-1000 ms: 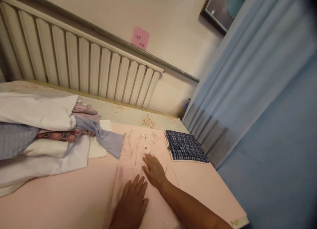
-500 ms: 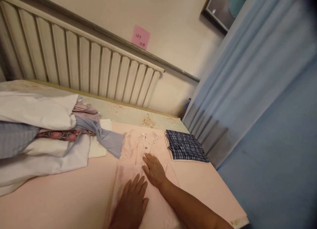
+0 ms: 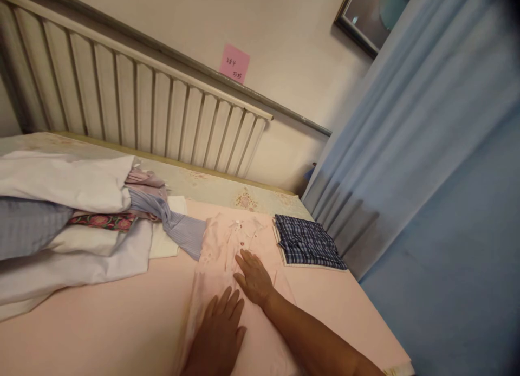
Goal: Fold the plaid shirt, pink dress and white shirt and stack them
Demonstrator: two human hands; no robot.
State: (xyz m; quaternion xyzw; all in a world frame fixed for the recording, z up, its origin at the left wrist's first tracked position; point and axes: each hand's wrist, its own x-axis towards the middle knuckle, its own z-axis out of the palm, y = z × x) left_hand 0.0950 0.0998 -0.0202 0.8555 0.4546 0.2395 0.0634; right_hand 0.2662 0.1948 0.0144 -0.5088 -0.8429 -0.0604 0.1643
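The curtain point(image 3: 406, 127) hung past the right end of the table point(image 3: 114, 327), and the radiator point(image 3: 158, 110) stood behind. The pile point(image 3: 69, 178) sprawled at left. The pink shirt point(image 3: 215, 270) lay flat mid-table, 1 striped piece point(image 3: 184, 232) from the pile reaching its left edge, the plaid cloth point(image 3: 311, 243) just beside its right. The left hand point(image 3: 217, 327) and right hand point(image 3: 255, 278) rested on the shirt, palms down, unclenched, the right near 1 button point(image 3: 242, 244).
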